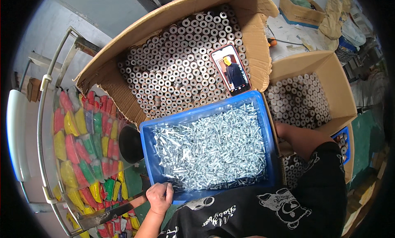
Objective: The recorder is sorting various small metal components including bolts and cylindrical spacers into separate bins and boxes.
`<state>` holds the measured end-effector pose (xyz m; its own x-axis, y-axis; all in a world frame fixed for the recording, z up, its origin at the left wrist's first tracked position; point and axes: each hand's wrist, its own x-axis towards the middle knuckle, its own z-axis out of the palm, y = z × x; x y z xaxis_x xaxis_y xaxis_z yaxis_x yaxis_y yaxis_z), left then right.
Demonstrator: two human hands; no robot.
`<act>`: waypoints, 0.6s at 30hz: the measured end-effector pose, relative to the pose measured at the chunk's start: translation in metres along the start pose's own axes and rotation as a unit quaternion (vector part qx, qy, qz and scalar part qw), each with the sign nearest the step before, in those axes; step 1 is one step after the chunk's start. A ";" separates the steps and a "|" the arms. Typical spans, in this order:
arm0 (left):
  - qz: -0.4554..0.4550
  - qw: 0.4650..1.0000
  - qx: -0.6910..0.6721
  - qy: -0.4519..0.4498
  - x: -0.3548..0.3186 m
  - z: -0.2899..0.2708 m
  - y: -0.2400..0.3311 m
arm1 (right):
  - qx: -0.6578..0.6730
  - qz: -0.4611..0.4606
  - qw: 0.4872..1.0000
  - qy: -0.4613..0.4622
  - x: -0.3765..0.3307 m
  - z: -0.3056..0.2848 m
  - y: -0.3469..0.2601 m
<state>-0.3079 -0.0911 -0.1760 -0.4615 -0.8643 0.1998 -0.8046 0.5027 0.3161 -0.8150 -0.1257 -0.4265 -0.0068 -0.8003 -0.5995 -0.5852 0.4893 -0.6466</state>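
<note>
My left hand (159, 198) is closed at the near left corner of the blue plastic bin (145, 155), beside the end of a dark flat bar (117, 209). Whatever its fingers hold is hidden. Loose silvery screw-like metal pieces (214, 147) fill the bin. Past the bin's right edge, my right hand (281, 130) reaches down beside a cardboard box (339, 98) of ring-ended metal cylinders (300, 98). Its fingers are out of sight behind the bin's rim.
Behind the bin, a large torn cardboard box (107, 82) holds upright hollow cylinders (177, 65); a lit phone (231, 69) rests there. At left, a metal frame (41, 114) stands by red, yellow and green packets (82, 143). A smaller box (302, 12) sits far right.
</note>
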 end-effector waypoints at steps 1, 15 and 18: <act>0.003 1.000 0.002 0.000 0.000 0.001 0.000 | 0.002 0.000 1.000 -0.002 0.000 -0.001 -0.003; -0.003 1.000 -0.015 0.010 0.002 0.003 0.002 | 0.029 0.003 0.999 -0.016 0.001 0.012 -0.021; -0.003 1.000 -0.011 0.007 0.003 0.002 0.002 | 0.035 0.004 0.999 -0.019 -0.001 0.013 -0.019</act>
<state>-0.3115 -0.0925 -0.1771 -0.4508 -0.8673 0.2109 -0.7993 0.4974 0.3372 -0.7940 -0.1293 -0.4196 0.0199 -0.7837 -0.6208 -0.5263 0.5197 -0.6730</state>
